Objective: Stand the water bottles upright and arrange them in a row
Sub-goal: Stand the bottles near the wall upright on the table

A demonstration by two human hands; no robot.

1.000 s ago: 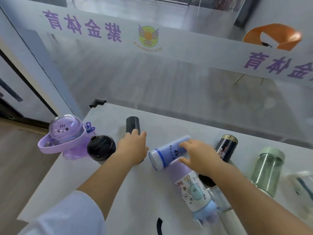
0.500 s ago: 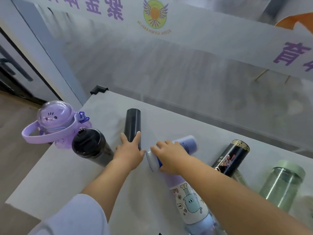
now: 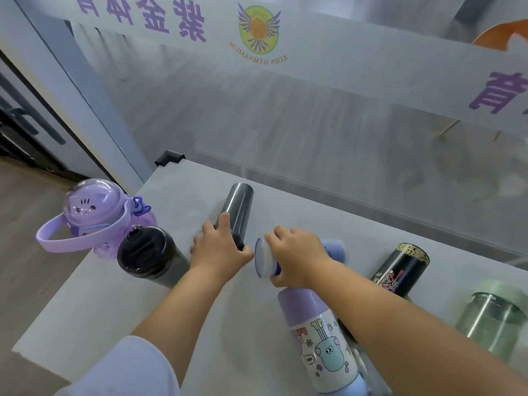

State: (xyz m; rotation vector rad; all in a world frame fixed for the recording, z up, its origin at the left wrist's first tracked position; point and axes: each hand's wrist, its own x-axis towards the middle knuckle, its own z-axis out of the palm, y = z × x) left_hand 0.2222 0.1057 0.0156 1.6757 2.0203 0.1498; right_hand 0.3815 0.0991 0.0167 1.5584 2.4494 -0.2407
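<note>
My left hand (image 3: 218,251) grips the near end of a slim dark grey bottle (image 3: 238,208) lying on the white table (image 3: 114,304). My right hand (image 3: 298,258) is closed over a white and blue bottle (image 3: 265,262), also on its side, with its blurred lavender end past my knuckles. At the table's left edge stand a purple dome-lidded bottle (image 3: 91,212) and a black bottle (image 3: 148,255). A cartoon-printed bottle with a purple cap (image 3: 320,338) lies near me. A black patterned bottle (image 3: 403,270) and a green glass bottle (image 3: 497,318) are on the right.
A glass wall (image 3: 285,115) with purple lettering and a round logo runs just behind the table's far edge. A black corner bracket (image 3: 168,158) sits at the far left corner. Wooden floor (image 3: 25,218) lies beyond the left edge.
Both hands have closed more firmly on their bottles. The camera has moved closer and tilted down, so the bottles appear larger.
</note>
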